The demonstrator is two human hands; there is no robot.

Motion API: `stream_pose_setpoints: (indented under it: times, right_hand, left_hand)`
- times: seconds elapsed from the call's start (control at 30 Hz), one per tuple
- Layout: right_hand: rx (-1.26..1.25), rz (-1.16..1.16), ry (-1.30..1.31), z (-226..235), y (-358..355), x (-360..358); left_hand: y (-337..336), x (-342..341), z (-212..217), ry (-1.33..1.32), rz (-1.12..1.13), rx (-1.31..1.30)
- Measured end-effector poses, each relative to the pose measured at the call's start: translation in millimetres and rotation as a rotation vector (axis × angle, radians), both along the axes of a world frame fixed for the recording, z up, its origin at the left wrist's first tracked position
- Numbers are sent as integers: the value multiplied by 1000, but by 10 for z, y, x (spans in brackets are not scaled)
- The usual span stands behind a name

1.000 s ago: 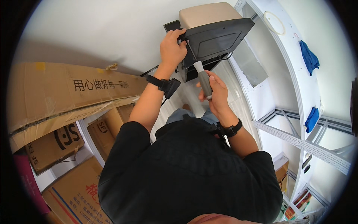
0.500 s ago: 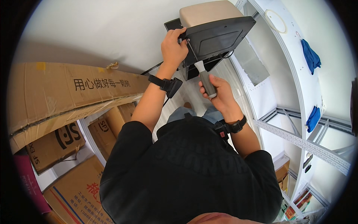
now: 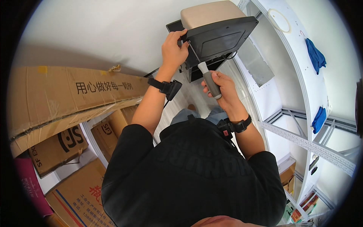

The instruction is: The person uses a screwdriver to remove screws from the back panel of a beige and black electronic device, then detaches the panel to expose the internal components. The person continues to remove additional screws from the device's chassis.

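A screwdriver (image 3: pixel 211 81) with a thick grey handle and a thin metal shaft is in my right hand (image 3: pixel 226 89), fingers wrapped round the handle. Its shaft slants up and left to the left corner of a black panel (image 3: pixel 223 41). There my left hand (image 3: pixel 175 51) grips the corner, fingertips on the upper edge and thumb below. The panel forms the underside of a tilted seat with a beige cushion (image 3: pixel 211 14). Below it stands a black base (image 3: pixel 208 68). The screwdriver's tip and whatever it meets are too small to make out.
A long cardboard box (image 3: pixel 49 92) lies at my left, above more cardboard cartons (image 3: pixel 81 189) on a shelf. White metal shelving (image 3: pixel 287 128) curves along my right, with blue cloth pieces (image 3: pixel 315 56) hanging on it. A white wall (image 3: pixel 102 30) is behind the seat.
Both hands and the seat sit slightly further left in the picture. The screwdriver's handle has turned a little in my right hand, and its shaft shows more clearly.
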State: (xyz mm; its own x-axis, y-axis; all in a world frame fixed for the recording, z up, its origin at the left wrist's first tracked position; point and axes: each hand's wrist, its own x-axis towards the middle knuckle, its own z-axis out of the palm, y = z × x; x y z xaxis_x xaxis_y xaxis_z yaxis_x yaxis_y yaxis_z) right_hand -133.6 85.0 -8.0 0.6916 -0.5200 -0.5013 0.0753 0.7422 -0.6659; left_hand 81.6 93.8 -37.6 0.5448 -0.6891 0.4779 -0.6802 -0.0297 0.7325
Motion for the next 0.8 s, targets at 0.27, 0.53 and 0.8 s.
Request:
stream_pose_setpoints:
  times: [0.27, 0.53, 0.8]
  right_hand:
    - [-200, -71, 154, 137, 23, 54]
    - [-223, 15, 167, 221, -79, 6]
    - [-130, -79, 91, 188, -100, -17]
  left_hand:
    - [-10, 28, -66, -29, -9, -11]
    - [-33, 2, -123, -31, -12, -87]
    - [-64, 49, -126, -64, -11, -91]
